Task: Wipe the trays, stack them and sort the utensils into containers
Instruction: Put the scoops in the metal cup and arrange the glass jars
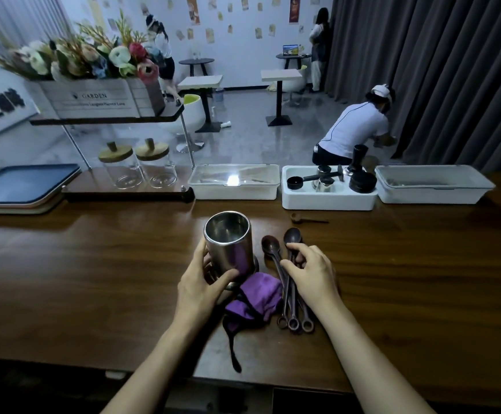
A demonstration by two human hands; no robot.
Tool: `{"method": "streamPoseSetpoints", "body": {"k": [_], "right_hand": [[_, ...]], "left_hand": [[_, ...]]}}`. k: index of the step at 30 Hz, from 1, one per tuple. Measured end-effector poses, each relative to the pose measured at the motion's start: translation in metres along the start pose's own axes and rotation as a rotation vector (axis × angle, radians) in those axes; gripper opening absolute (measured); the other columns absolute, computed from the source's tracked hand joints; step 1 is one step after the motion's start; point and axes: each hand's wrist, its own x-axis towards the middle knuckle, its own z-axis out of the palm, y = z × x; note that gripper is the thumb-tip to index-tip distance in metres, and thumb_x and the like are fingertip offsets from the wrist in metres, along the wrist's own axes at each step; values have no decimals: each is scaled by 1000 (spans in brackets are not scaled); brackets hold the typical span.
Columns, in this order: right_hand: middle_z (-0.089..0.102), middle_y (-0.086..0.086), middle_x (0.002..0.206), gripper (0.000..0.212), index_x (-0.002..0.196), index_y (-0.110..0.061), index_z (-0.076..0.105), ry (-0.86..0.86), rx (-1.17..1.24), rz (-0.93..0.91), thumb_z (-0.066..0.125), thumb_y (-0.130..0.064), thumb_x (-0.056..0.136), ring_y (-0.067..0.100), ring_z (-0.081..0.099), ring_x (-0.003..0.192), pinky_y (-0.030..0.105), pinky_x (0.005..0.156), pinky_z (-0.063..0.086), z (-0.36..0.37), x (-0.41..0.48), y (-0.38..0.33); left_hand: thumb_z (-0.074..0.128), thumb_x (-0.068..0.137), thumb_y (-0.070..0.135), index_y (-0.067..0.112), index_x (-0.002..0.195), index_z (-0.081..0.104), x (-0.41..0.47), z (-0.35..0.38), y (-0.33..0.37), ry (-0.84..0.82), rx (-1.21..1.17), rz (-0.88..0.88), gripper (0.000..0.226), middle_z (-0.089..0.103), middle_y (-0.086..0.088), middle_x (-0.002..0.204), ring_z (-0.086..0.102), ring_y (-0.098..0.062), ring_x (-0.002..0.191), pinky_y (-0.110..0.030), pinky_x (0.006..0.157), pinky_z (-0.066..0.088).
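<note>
A steel cylinder cup [228, 242] stands upright and empty on the wooden counter [93, 279], and my left hand [202, 283] grips its lower side. Just right of it lie three dark wooden long-handled spoons [288, 294] side by side, ring ends toward me. My right hand [309, 273] rests on their handles, fingers curled around them. A purple cloth [255, 300] is bunched between the cup and the spoons. A small wooden scoop [306, 219] lies farther back. Stacked trays [19, 186], the top one blue, sit at the far left.
Three white bins line the back edge: a lidded bin [234, 182], an open bin [328, 189] holding metal and black coffee tools, and another lidded bin [431, 183]. A shelf [123, 192] with two glass jars and a flower box stands left. People move in the room beyond.
</note>
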Motion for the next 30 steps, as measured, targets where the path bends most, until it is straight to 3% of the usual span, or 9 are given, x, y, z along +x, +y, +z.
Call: {"method": "streamPoseSetpoints", "body": {"k": [4, 12, 15, 17, 19, 21, 23, 27, 30], "right_hand": [[48, -7, 84, 37, 127, -30, 65, -27, -20, 17, 69, -27, 91, 9, 49, 74, 20, 58, 34, -4, 4, -5], [53, -6, 83, 38, 130, -32, 63, 9, -28, 74, 63, -24, 92, 8, 52, 75, 24, 60, 37, -11, 6, -6], [55, -12, 83, 35, 127, -33, 65, 47, -14, 77, 63, -21, 94, 7, 51, 69, 20, 57, 34, -11, 7, -7], [54, -14, 82, 33, 123, -34, 67, 64, 15, 92, 62, -20, 94, 6, 49, 68, 14, 53, 31, -11, 8, -10], [56, -11, 77, 28, 117, -34, 71, 81, 87, 120, 64, -18, 94, 4, 49, 61, 12, 48, 32, -11, 9, -12], [61, -6, 76, 26, 110, -36, 72, 97, 223, 152, 67, -17, 94, 4, 50, 56, 19, 46, 39, -12, 10, -15], [65, -1, 82, 26, 108, -36, 72, 101, 376, 181, 68, -16, 94, 9, 55, 64, 27, 57, 50, -14, 12, -20], [67, 6, 100, 28, 118, -21, 73, 112, 617, 205, 68, -9, 93, 11, 60, 81, 18, 64, 53, -21, 22, -37], [71, 10, 105, 31, 122, -13, 70, 120, 808, 205, 68, -4, 92, 15, 67, 80, 19, 68, 56, -28, 29, -58]], "left_hand": [[89, 75, 37, 72, 138, 30, 3, -2, -3, -20, 0, 22, 93, 63, 29, 120, 54, 21, 116, -11, 96, 43], [88, 75, 40, 70, 140, 30, 13, -9, -10, -57, -1, 66, 92, 64, 27, 123, 57, 11, 120, -20, 99, 45], [88, 75, 40, 74, 137, 27, 18, -10, -10, -72, 1, 76, 93, 61, 33, 120, 56, 13, 118, -18, 98, 44], [88, 74, 43, 68, 144, 28, 21, -10, -11, -81, -12, 74, 95, 62, 32, 121, 56, 13, 119, -18, 99, 44], [88, 74, 43, 58, 150, 29, 23, -9, -14, -90, -26, 69, 97, 62, 29, 122, 56, 13, 119, -19, 101, 44], [88, 74, 43, 57, 150, 30, 24, -9, -15, -95, -36, 68, 96, 62, 32, 120, 55, 17, 118, -16, 100, 43], [88, 74, 43, 61, 147, 31, 24, -9, -16, -98, -40, 74, 95, 60, 34, 118, 55, 18, 116, -13, 98, 43], [89, 75, 37, 57, 151, 29, 24, -10, -16, -104, -61, 62, 99, 62, 31, 119, 56, 17, 116, -14, 100, 43], [89, 75, 37, 56, 152, 28, 24, -10, -16, -107, -65, 59, 100, 64, 29, 120, 57, 13, 118, -21, 103, 46]]}}
